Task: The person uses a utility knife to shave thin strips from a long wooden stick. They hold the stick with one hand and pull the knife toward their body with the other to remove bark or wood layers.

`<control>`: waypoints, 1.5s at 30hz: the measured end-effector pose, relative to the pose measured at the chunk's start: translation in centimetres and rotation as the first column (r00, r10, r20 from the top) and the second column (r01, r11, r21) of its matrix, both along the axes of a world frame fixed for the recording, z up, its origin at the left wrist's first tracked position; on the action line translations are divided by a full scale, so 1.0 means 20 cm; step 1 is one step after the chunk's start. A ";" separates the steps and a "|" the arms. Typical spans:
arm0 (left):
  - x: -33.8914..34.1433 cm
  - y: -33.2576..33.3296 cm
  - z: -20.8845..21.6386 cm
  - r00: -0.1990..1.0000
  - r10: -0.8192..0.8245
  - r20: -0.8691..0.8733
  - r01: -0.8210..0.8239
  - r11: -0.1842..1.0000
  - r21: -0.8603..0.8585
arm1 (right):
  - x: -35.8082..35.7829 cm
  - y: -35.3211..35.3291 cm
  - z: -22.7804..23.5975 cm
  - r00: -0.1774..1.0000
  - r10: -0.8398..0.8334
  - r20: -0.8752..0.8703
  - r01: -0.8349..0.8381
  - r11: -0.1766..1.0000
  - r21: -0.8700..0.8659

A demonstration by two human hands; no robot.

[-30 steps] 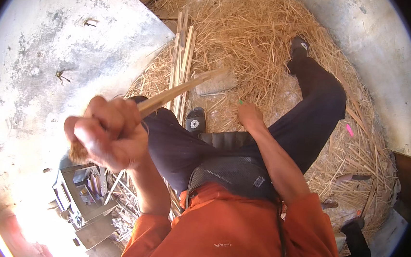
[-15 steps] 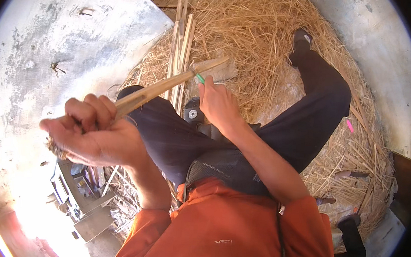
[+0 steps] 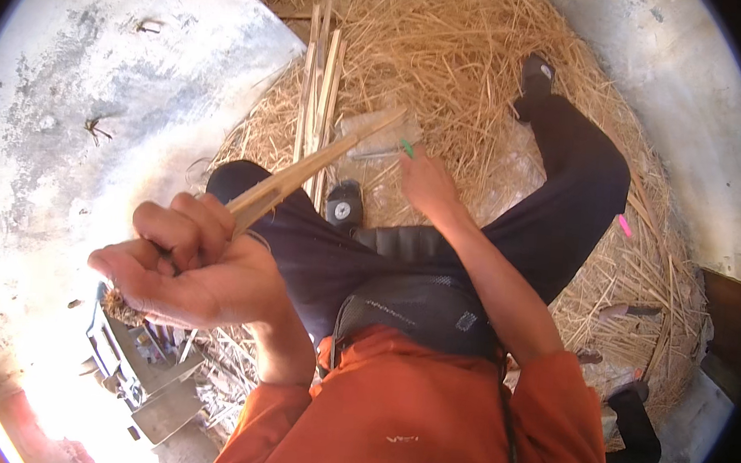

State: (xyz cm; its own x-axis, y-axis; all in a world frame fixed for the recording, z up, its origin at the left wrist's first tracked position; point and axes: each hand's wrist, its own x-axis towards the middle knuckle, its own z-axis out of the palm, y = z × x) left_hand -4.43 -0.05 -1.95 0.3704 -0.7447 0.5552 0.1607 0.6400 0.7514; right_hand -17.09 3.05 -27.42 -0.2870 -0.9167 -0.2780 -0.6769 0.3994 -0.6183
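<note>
My left hand (image 3: 199, 257) is closed around the thick end of a pale split bamboo stick (image 3: 322, 160). The stick slants up to the right and tapers to a narrow tip; a long slit runs near my fist, and a rough brown end sticks out below it. My right hand (image 3: 429, 186) is closed on a small green-handled tool (image 3: 407, 148), of which only the green part shows clearly. That tool is apart from the stick, just right of its far part. Whether it has a blade I cannot make out.
Several long split strips (image 3: 319, 92) lie beyond my left knee. Loose straw (image 3: 454, 55) covers the floor. A grey case (image 3: 154, 384) with small items stands at lower left. A pink object (image 3: 624, 225) lies right of my leg. Whitish walls (image 3: 44, 171) flank both sides.
My right hand with the green-handled tool has moved right, away from the stick it was against. My left hand and the stick have shifted slightly right and down.
</note>
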 end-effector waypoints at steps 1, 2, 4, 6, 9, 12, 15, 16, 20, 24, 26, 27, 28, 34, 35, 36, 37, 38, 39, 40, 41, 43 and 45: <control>0.01 -0.01 0.01 1.000 -0.006 -0.031 0.006 1.000 -0.008 | 0.02 -0.07 0.24 0.964 -0.187 0.187 0.191 0.982 -0.001; 0.02 -0.01 0.02 0.998 -0.014 -0.054 0.014 1.000 -0.003 | 0.02 -0.07 0.40 0.954 -0.158 0.256 0.183 0.980 -0.078; 0.01 -0.02 0.02 0.999 -0.006 -0.039 0.006 1.000 -0.013 | 0.06 -0.05 0.52 0.949 -0.072 0.308 0.170 0.937 -0.305; 0.01 -0.04 0.02 0.999 -0.016 -0.043 0.016 1.000 -0.008 | 0.11 -0.03 0.55 0.967 0.028 0.253 0.132 0.795 -0.592; 0.01 -0.04 0.02 0.998 -0.003 -0.059 0.005 1.000 0.024 | 0.15 -0.02 0.51 0.995 0.013 0.100 0.029 0.914 -0.406; 0.02 0.00 0.02 0.985 -0.135 -0.109 0.140 0.989 0.038 | 0.13 -0.01 0.34 0.997 0.014 -0.074 -0.034 0.961 -0.275; 0.10 -0.03 0.00 0.947 -0.311 -0.075 0.313 0.950 0.007 | 0.14 0.00 0.48 0.997 0.050 -0.066 -0.065 0.969 -0.239; 0.10 -0.03 0.00 0.949 -0.308 -0.071 0.309 0.951 -0.003 | 0.12 -0.01 0.55 0.996 0.062 -0.061 -0.074 0.970 -0.233; 0.10 -0.01 0.00 0.953 -0.298 -0.061 0.298 0.955 -0.017 | 0.11 -0.01 0.58 0.996 -0.006 0.087 0.054 0.828 -0.558; 0.11 -0.02 0.00 0.959 -0.268 -0.086 0.271 0.962 0.020 | 0.09 -0.02 0.37 0.987 0.034 -0.159 -0.076 0.960 -0.270; 0.10 -0.03 0.01 0.964 -0.254 -0.073 0.256 0.966 0.017 | 0.09 -0.06 0.45 0.983 0.045 -0.178 -0.100 0.944 -0.316; 0.10 -0.04 0.01 0.967 -0.248 -0.066 0.249 0.968 0.015 | 0.12 -0.05 0.47 0.991 0.045 -0.124 -0.088 0.928 -0.362; 0.10 -0.04 0.01 0.965 -0.255 -0.051 0.256 0.967 0.001 | 0.13 -0.05 0.50 0.996 0.043 -0.077 -0.071 0.909 -0.410; 0.07 -0.01 -0.02 0.956 -0.283 -0.076 0.280 0.958 -0.056 | 0.08 0.05 0.09 0.988 -0.018 -0.154 -0.006 0.988 -0.156; 0.06 -0.01 -0.02 0.951 -0.301 -0.068 0.297 0.953 -0.066 | 0.05 0.03 0.08 0.979 -0.049 -0.199 0.007 0.978 -0.207; 0.06 -0.02 -0.02 0.946 -0.319 -0.060 0.315 0.946 -0.077 | 0.00 0.01 0.07 0.987 -0.070 -0.143 0.036 0.973 -0.226; 0.10 -0.01 -0.01 0.942 -0.333 -0.039 0.331 0.942 -0.055 | 0.01 0.03 0.18 0.994 -0.084 -0.067 0.068 0.974 -0.216; 0.13 -0.02 -0.02 0.892 -0.452 0.024 0.452 0.885 -0.115 | -0.03 0.00 0.29 0.994 -0.111 -0.011 0.105 0.967 -0.233; 0.16 -0.06 -0.04 0.825 -0.557 0.094 0.565 0.806 -0.179 | -0.05 -0.03 0.39 0.994 -0.081 0.076 0.098 0.963 -0.250; 0.20 -0.08 -0.06 0.747 -0.642 0.170 0.664 0.718 -0.210 | -0.01 -0.01 0.50 0.984 -0.043 0.173 0.086 0.965 -0.247; 0.23 -0.10 -0.06 0.691 -0.697 0.190 0.719 0.639 -0.272 | 0.05 0.01 0.58 0.963 -0.002 0.270 0.070 0.967 -0.244; 0.21 -0.13 -0.04 0.565 -0.767 0.303 0.822 0.493 -0.285 | 0.12 0.06 0.69 0.904 0.102 0.415 0.060 0.932 -0.359; 0.23 -0.15 -0.03 0.445 -0.819 0.364 0.893 0.374 -0.249 | 0.19 0.12 0.80 0.908 0.160 0.388 0.011 0.915 -0.403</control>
